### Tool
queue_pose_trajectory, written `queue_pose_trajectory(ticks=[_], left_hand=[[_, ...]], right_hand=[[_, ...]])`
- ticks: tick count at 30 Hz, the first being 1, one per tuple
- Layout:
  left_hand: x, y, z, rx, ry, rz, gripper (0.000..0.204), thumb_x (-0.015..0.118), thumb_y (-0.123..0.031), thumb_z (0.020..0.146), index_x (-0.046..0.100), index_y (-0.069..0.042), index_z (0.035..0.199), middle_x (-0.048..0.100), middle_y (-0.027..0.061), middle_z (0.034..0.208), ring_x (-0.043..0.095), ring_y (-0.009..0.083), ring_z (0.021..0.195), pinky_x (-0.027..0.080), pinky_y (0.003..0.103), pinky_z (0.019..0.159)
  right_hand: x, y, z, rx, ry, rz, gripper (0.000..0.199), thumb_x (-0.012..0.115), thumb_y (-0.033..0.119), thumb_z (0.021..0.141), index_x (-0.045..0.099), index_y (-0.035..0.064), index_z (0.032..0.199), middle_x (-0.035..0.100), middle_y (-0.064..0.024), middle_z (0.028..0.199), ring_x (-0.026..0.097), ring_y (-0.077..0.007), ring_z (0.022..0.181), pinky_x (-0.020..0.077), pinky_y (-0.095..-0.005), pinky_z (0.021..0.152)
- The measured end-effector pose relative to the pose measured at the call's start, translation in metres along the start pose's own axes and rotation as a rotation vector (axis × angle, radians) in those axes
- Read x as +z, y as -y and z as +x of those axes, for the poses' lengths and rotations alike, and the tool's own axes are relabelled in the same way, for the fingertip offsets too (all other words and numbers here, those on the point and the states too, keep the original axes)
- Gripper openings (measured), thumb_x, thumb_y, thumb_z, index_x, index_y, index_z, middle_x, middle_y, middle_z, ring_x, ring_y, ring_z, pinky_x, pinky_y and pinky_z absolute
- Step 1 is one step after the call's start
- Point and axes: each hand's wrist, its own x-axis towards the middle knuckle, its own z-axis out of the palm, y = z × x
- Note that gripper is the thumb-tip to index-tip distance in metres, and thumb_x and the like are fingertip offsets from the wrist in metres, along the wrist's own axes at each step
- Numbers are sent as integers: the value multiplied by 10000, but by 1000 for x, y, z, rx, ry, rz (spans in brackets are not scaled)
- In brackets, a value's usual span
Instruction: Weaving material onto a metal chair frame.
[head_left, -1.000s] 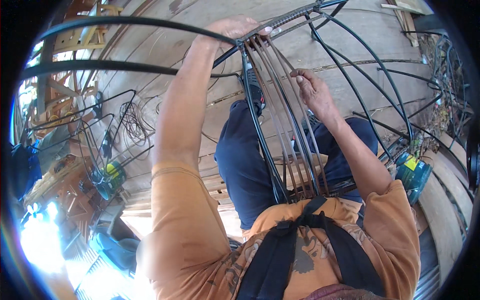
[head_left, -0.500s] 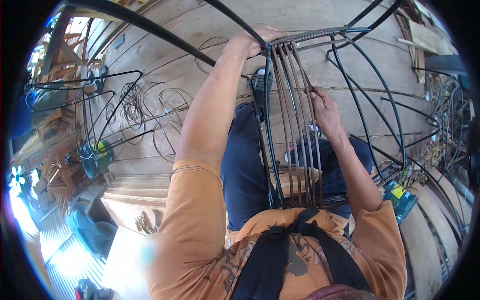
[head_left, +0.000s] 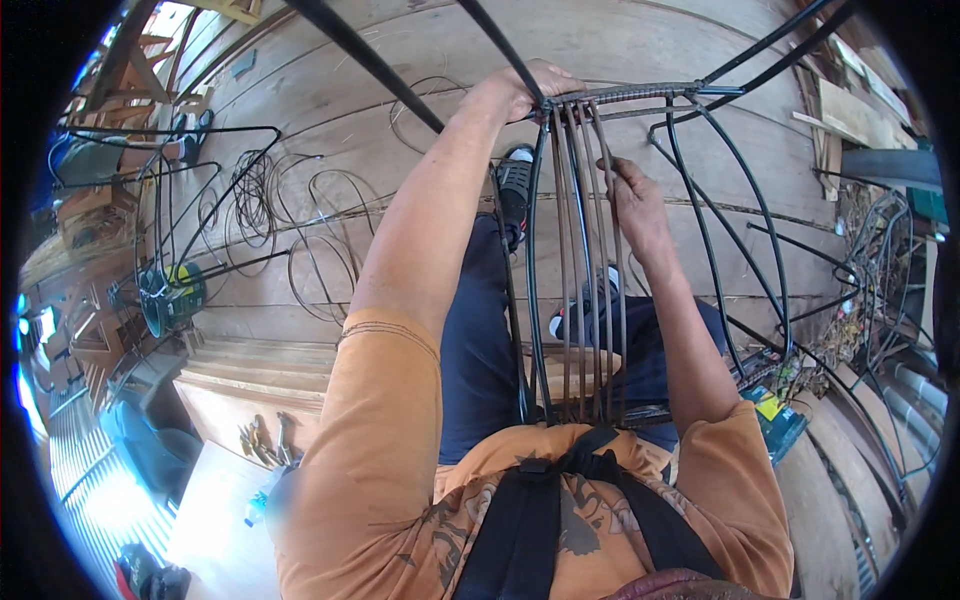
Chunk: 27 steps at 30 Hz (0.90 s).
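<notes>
A black metal chair frame stands against my lap, its far crossbar wound with dark brown strand. Several long brown strands run from that bar toward my body. At the crossbar's left corner is my left hand, its fingers closed round the bar and partly hidden by it. My right hand pinches the rightmost brown strand between thumb and fingers, a little nearer to me than the crossbar. The strands' near ends meet a lower bar close to my shirt.
Coils of thin wire or strand lie on the plank floor to the left. Another black metal frame stands beyond, near a green tin. Pliers-like tools rest on stacked boards. Metal rods and scraps crowd the right.
My right hand has slid up the strand toward the far crossbar and slightly left. My left hand stays at the corner. The whole view has shifted a little.
</notes>
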Motion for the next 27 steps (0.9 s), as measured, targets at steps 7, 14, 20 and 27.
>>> queue_pose_trajectory(ticks=[7, 14, 20, 27], left_hand=[[-6, 8, 4, -59, -44, -336, 389, 537, -420, 852, 594, -43, 927, 591, -10, 802, 527, 73, 722, 432, 241, 565], [4, 2, 12, -4, 41, -70, 301, 563, -319, 857, 600, -30, 931, 615, 9, 848, 542, 73, 688, 441, 218, 569], [-10, 12, 2, 105, -17, -31, 199, 519, -171, 871, 604, 8, 855, 604, 20, 748, 550, 95, 631, 453, 223, 598], [0, 3, 9, 49, 52, -119, 169, 558, -143, 843, 608, 14, 805, 613, 34, 723, 570, 90, 625, 458, 221, 535]], right_hand=[[16, -8, -8, -48, -60, 432, 266, 408, 203, 925, 550, 56, 1096, 385, 58, 549, 326, -29, 444, 260, -184, 408], [1, -43, 6, -560, -199, -167, 276, 427, 166, 902, 518, 31, 1124, 548, -74, 606, 560, -239, 560, 436, -336, 516], [-43, 60, -11, -293, 97, -771, 223, 482, 190, 847, 547, 38, 997, 585, -205, 795, 562, -383, 782, 462, -426, 674], [-65, 57, 48, -389, -461, -806, 219, 514, 273, 846, 597, 72, 870, 600, -143, 851, 580, -342, 767, 464, -411, 618]])
